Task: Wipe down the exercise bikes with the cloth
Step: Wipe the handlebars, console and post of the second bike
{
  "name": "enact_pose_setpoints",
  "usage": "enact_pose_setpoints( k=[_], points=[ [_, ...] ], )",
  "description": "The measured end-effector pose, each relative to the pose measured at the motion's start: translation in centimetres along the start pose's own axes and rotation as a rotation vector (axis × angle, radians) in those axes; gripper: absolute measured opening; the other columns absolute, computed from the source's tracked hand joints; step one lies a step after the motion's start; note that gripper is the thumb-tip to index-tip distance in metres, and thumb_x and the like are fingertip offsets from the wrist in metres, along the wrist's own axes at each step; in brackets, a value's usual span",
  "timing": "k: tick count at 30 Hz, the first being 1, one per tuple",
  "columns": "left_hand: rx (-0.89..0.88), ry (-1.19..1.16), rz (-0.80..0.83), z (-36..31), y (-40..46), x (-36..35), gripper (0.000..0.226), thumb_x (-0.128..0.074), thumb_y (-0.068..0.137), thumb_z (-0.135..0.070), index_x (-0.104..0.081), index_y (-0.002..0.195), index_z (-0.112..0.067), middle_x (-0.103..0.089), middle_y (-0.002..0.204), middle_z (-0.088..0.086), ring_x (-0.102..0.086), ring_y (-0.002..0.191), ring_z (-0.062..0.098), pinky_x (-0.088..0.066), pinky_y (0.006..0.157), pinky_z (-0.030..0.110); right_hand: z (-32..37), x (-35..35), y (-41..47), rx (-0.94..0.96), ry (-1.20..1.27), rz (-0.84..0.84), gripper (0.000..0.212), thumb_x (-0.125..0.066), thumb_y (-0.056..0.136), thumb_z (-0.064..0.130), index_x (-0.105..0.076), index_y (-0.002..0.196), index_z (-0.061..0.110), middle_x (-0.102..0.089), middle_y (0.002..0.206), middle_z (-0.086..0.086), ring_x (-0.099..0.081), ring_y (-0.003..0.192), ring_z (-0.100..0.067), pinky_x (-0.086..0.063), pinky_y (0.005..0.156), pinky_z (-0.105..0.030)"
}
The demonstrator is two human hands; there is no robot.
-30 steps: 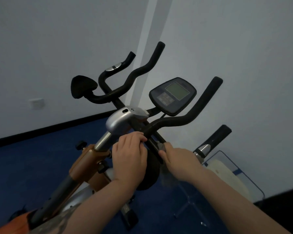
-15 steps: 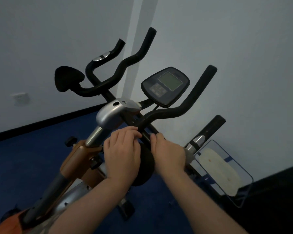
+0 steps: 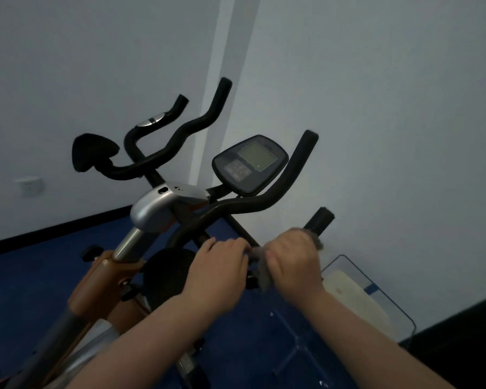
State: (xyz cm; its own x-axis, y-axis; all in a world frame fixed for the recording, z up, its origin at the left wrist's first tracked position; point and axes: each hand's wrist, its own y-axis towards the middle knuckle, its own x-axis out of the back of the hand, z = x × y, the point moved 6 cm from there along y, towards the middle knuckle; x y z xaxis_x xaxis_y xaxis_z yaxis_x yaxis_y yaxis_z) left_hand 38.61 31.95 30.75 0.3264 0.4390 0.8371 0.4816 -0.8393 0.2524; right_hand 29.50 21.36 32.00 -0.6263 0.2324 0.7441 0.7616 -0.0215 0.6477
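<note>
Cloth [image 3: 260,272] gripped by right hand [image 3: 292,259] around handlebar [image 3: 319,219], end protruding.

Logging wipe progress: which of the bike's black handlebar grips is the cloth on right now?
The short lower grip nearest the right hand, which holds the grey cloth around it; the taller curved grips stand bare.

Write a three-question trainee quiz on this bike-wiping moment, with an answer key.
1. True or false: the right hand grips the grey cloth.
2. Which part is the cloth being worked along? A) the console B) the lower right handlebar grip C) the silver stem cover
3. Fill in: the left hand grips the black ____ beside the cloth.

Key: 1 true; 2 B; 3 handlebar.
</note>
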Motion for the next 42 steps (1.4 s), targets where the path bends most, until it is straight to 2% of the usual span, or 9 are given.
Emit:
enact_pose_setpoints(
  k=[5,11,17,23,26,30,34,38,42],
  points=[
    [-0.078,0.299,0.176,0.2,0.4,-1.9,0.044,-0.018,0.100,-0.052,-0.058,0.109,-0.038,-0.061,0.109,-0.015,-0.049,0.113,0.010,-0.019,0.112,0.037,-5.1,2.5,3.1,0.415,-0.166,0.067,0.032,-0.048,0.093,0.024,-0.060,0.065,0.013,-0.058,0.062,-0.003,-0.053,0.058,-0.023,-0.050,0.070,-0.035],
    [-0.158,0.485,0.369,0.1,1.1,-2.9,0.079,0.005,0.079,-0.072,-0.056,0.109,-0.031,-0.059,0.107,-0.011,-0.044,0.116,0.013,-0.014,0.116,0.040,-3.8,0.9,0.9,0.185,-0.098,-0.020,0.025,-0.050,0.092,0.025,-0.062,0.072,0.016,-0.060,0.068,-0.002,-0.056,0.068,-0.024,-0.046,0.091,-0.040],
    [-0.135,0.492,0.314,0.1,0.9,-2.9,0.085,0.013,0.075,-0.076,-0.056,0.102,-0.033,-0.057,0.099,-0.014,-0.046,0.111,0.008,-0.014,0.115,0.034,-8.2,3.7,4.0,0.609,-0.137,-0.003,0.033,-0.049,0.092,0.031,-0.061,0.068,0.014,-0.057,0.061,-0.002,-0.052,0.057,-0.021,-0.044,0.057,-0.030],
    [-0.088,0.484,0.245,0.1,0.7,-2.5,0.097,0.024,0.069,-0.081,-0.057,0.100,-0.036,-0.059,0.100,-0.016,-0.046,0.111,0.002,-0.015,0.112,0.028,-8.8,2.8,2.8,-0.547,0.524,-0.343,0.041,-0.035,0.097,0.034,-0.058,0.072,0.011,-0.053,0.064,0.001,-0.048,0.058,-0.016,-0.031,0.052,-0.023],
    [-0.060,0.445,0.255,0.0,0.6,-2.3,0.091,0.014,0.073,-0.081,-0.060,0.100,-0.036,-0.059,0.100,-0.016,-0.048,0.107,0.001,-0.014,0.112,0.027,-9.8,2.4,3.4,-0.707,0.612,-0.357,0.041,-0.032,0.100,0.038,-0.046,0.067,0.018,-0.046,0.059,0.006,-0.045,0.055,-0.017,-0.028,0.050,-0.026],
    [-0.059,0.454,0.252,-0.2,0.6,-2.1,0.086,0.008,0.075,-0.081,-0.061,0.100,-0.036,-0.061,0.100,-0.016,-0.049,0.107,0.001,-0.016,0.113,0.029,-10.7,1.5,5.7,-0.294,0.425,0.140,0.053,-0.036,0.099,0.045,-0.048,0.059,0.013,-0.049,0.052,0.002,-0.049,0.052,-0.022,-0.033,0.047,-0.029],
    [-0.021,0.418,0.218,-0.3,0.6,-2.0,0.076,-0.007,0.080,-0.082,-0.065,0.093,-0.034,-0.063,0.092,-0.015,-0.053,0.095,0.001,-0.027,0.109,0.031,-8.2,3.7,2.6,0.210,0.165,-0.026,0.039,-0.040,0.097,0.032,-0.064,0.073,0.012,-0.062,0.068,-0.001,-0.058,0.069,-0.024,-0.044,0.070,-0.034],
    [0.100,0.047,-0.021,0.5,0.1,0.2,0.036,-0.049,0.084,-0.062,-0.070,0.086,-0.032,-0.067,0.086,-0.015,-0.055,0.085,0.004,-0.046,0.086,0.035,-6.0,3.0,0.9,0.209,0.108,0.018,0.040,-0.036,0.101,0.028,-0.072,0.090,0.013,-0.072,0.087,0.002,-0.064,0.086,-0.023,-0.038,0.101,-0.047],
    [0.236,-0.095,-0.353,2.5,-1.6,2.8,0.011,-0.058,0.091,-0.026,-0.069,0.093,-0.024,-0.065,0.097,-0.011,-0.055,0.096,0.007,-0.044,0.086,0.029,-3.5,1.8,1.3,0.370,0.347,0.489,0.038,-0.039,0.102,0.036,-0.065,0.124,0.018,-0.067,0.122,0.005,-0.062,0.109,-0.017,-0.037,0.103,-0.031]
  ],
)
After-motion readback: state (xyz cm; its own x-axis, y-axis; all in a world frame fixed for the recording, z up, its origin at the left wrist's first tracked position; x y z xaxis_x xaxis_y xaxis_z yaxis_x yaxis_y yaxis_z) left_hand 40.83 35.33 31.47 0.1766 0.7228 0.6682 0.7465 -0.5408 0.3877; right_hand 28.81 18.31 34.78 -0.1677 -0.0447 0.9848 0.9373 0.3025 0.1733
